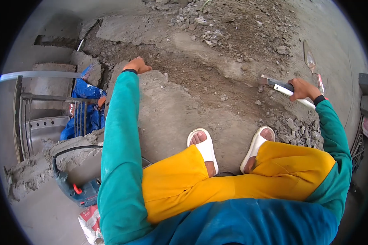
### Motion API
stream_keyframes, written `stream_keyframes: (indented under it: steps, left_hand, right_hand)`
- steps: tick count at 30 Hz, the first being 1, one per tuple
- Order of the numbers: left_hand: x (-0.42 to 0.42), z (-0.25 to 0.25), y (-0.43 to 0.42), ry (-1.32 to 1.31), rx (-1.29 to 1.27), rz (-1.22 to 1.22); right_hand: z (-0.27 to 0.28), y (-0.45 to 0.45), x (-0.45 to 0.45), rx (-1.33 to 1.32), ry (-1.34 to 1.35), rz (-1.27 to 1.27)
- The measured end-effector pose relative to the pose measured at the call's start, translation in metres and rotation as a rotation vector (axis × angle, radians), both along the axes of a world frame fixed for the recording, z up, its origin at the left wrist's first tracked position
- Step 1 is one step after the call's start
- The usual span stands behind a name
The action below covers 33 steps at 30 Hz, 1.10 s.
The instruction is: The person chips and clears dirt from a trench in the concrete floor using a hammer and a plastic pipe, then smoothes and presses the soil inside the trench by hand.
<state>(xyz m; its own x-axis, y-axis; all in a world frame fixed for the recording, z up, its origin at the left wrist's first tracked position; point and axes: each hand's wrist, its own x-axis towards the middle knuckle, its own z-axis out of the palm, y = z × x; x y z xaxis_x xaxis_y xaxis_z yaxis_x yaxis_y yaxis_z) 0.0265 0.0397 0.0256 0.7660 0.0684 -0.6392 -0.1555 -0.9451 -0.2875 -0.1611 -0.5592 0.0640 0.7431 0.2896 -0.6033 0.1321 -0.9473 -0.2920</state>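
Note:
My left hand [138, 65] is over the edge of the broken concrete slab [155, 98], its fingers bent and partly turned from view; whether it holds anything cannot be made out. On the right, my right hand [303, 89] is wrapped round a hammer [274, 82] with a dark head and a grip. A white bar or pipe [291, 92] runs beside the hammer and under the same hand. The hammer's head is above the dug soil [216, 81]. Beyond my right hand, a trowel [309, 61] lies on the concrete floor.
Rubble [298, 132] lies beside my right foot, with more broken stone [212, 36] ahead. At left are a blue tarp [84, 92], a metal grille [53, 98] and a steel sink [49, 132]. A corded power tool [77, 188] lies near my left sleeve, above a bag [90, 222].

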Motion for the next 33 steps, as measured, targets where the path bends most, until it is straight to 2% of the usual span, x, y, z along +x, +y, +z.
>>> stream_keyframes:
  steps: [15,17,20,22,24,26,28,30,31,32,33]
  left_hand:
    - [-0.007,0.008,-0.014,0.041,-0.01,-0.026]
    - [-0.015,-0.004,-0.022,-0.062,-0.112,-0.153]
    - [-0.048,-0.009,-0.069,-0.02,-0.412,-0.35]
    - [-0.091,0.034,-0.125,0.13,-0.596,-0.376]
    - [-0.136,0.044,-0.154,0.241,-0.917,-0.376]
    - [-0.181,0.065,-0.179,0.464,-1.171,-0.219]
    - [-0.215,0.071,-0.203,0.516,-1.386,0.067]
    - [-0.236,0.065,-0.227,0.401,-1.633,0.283]
    - [-0.25,0.051,-0.242,0.346,-1.89,0.544]
    - [-0.256,0.042,-0.25,0.017,-1.85,0.514]
    - [-0.255,0.03,-0.252,-0.005,-1.896,0.603]
  right_hand:
    - [0.002,0.002,0.001,-0.028,-0.003,0.056]
    - [0.006,0.006,-0.002,-0.029,-0.017,0.057]
    - [0.016,0.02,-0.005,-0.136,-0.091,0.113]
    - [0.022,0.035,-0.008,-0.01,-0.151,0.058]
    - [0.025,0.065,-0.007,0.217,-0.172,-0.142]
    - [0.028,0.111,-0.008,0.499,-0.187,-0.358]
    - [0.034,0.16,-0.005,0.725,-0.198,-0.517]
    - [0.035,0.201,-0.003,0.731,-0.319,-0.6]
    - [0.032,0.213,0.0,0.762,-0.359,-0.626]
    - [0.027,0.224,0.002,0.793,-0.388,-0.648]
    - [0.039,0.231,0.002,0.816,-0.347,-0.664]
